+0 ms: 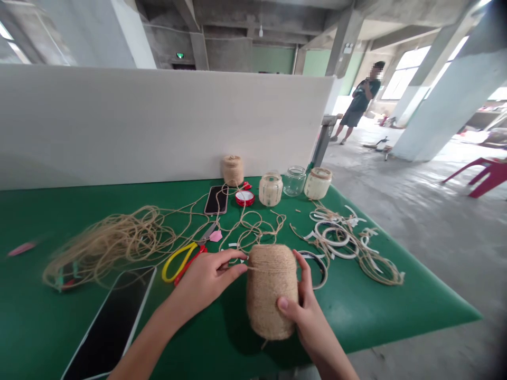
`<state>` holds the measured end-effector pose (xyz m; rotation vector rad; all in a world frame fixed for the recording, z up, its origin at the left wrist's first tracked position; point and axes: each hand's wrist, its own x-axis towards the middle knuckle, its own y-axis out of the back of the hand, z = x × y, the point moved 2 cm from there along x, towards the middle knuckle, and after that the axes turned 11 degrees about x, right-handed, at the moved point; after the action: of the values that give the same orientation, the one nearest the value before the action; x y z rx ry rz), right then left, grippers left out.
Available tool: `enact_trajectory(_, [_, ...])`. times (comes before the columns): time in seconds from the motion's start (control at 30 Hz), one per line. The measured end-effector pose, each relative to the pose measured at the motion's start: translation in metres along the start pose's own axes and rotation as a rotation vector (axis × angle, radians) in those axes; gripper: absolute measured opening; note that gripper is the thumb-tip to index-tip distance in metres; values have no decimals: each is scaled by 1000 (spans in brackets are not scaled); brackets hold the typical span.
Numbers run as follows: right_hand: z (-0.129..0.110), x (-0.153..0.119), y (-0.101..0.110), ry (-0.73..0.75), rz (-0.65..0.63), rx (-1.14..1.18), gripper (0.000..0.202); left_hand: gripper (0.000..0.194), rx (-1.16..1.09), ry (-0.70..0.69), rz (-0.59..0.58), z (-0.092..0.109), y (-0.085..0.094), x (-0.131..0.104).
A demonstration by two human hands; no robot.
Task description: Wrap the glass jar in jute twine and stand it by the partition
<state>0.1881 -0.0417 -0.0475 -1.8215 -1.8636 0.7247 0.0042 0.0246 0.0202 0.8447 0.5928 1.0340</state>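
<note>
My right hand [303, 303] grips a jar-shaped body wrapped in jute twine [271, 295], with the thumb on its near face and the fingers round its right side. It is held above the front of the green table. At its upper left, my left hand [217, 272] pinches a strand of the twine between thumb and fingers, close to the wrapped surface. Behind, loose twine [253, 227] lies in loops and runs left to a big tangled heap [122, 237]. Scissors [186, 261] with yellow and red handles lie open beside my left hand.
On the green table [376, 316] stand a twine spool [233, 170], a clear glass jar [294, 181] and two jars with pale coverings [271, 189]. Red tape [244, 198], a phone [216, 200], a tablet-like device [114, 322] and white rings [336, 237] lie around. A person [362, 100] stands beyond.
</note>
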Motion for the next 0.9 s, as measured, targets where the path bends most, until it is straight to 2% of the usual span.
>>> enact_trajectory(0.13, [-2, -2, -2, 22, 13, 19, 95, 38, -6, 8, 7, -1, -7, 2])
enact_trajectory(0.4, [-7, -8, -8, 23, 35, 36, 105, 48, -263, 16, -123, 1, -18, 4])
enact_trajectory(0.53, [-6, -9, -6, -26, -15, -39, 111, 54, -535, -110, -281, 8, -22, 4])
enact_trajectory(0.6, [-3, -8, -4, -27, -32, -30, 112, 55, -682, -161, -325, 9, -25, 5])
enact_trajectory(0.73, [3, -3, 1, -14, -53, 49, 107, 52, -749, -112, -291, 3, -30, 9])
enact_trajectory(0.9, [8, 5, 2, 38, -51, 19, 92, 51, -562, 18, -158, -10, -34, 8])
